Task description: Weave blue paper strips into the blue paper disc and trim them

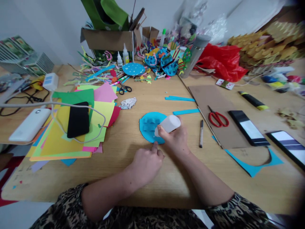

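My right hand [177, 140] is wrapped round a white glue bottle [170, 123], tilted with its tip end down over a round blue paper disc [146, 135]. Raised blue paper strips in a wavy shape [151, 122] stand on the disc. The bottle's tip is mostly hidden by the thumb. My left hand [147, 162] lies at the disc's near edge, index finger stretched out to it and the other fingers partly curled; it holds nothing. Loose blue strips [186, 112] lie to the right, beyond my right hand.
Left are stacked coloured papers [64, 146] under a black phone [78, 120] and a cable. On the right, red-handled scissors [218, 119] lie on brown cardboard [209, 95], near a pen [201, 133] and another phone [247, 127]. A steel flask [195, 57] and crafts stand behind.
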`<action>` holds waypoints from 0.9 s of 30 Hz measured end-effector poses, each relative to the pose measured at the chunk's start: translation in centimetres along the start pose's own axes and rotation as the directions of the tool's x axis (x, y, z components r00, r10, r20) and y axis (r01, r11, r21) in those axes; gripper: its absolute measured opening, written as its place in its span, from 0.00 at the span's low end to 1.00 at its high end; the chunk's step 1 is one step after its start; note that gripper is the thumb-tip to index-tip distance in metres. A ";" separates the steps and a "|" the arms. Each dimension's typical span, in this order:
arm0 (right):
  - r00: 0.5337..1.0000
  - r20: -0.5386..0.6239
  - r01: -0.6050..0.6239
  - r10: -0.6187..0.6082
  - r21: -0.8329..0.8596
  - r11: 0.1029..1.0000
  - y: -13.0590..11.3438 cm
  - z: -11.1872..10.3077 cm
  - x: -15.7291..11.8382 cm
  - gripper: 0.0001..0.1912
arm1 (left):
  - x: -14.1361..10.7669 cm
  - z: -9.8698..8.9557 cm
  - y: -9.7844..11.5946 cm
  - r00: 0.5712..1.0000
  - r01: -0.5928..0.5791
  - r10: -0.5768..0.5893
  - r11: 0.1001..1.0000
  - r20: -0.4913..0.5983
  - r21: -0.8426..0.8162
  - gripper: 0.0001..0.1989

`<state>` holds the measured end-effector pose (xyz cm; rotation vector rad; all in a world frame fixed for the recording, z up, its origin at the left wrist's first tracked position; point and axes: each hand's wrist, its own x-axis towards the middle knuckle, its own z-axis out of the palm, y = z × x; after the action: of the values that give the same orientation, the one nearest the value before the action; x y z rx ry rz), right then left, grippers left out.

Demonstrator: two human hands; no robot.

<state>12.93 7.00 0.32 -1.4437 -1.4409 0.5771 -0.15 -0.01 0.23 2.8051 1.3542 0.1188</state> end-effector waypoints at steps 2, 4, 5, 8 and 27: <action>0.998 -0.012 -0.057 0.059 0.103 0.993 -0.1 -0.3 0.2 0.17 | 0.0 0.0 0.0 1.000 0.002 -0.003 1.000 -0.002 -0.008 0.13; 0.991 -0.005 -0.132 0.137 0.217 0.967 0.0 -0.7 0.6 0.15 | -0.1 0.1 0.0 1.000 0.010 -0.010 1.000 -0.006 -0.012 0.13; 0.985 -0.001 -0.167 0.174 0.270 0.948 0.1 -0.9 0.9 0.15 | -0.1 0.1 0.0 1.000 0.014 -0.014 1.000 -0.009 -0.012 0.14; 0.959 -0.006 -0.251 0.285 0.455 0.855 0.5 -1.4 1.6 0.15 | -0.1 0.2 0.1 1.000 0.014 -0.014 1.000 -0.025 -0.007 0.14; 0.993 0.001 -0.119 0.120 0.152 0.981 -0.4 -0.5 0.0 0.16 | -0.1 0.2 0.1 1.000 0.001 -0.001 1.000 -0.022 0.020 0.11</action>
<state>13.20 6.77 0.91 -1.4163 -1.2817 0.7394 -0.09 -0.16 0.05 2.8272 1.3690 0.1374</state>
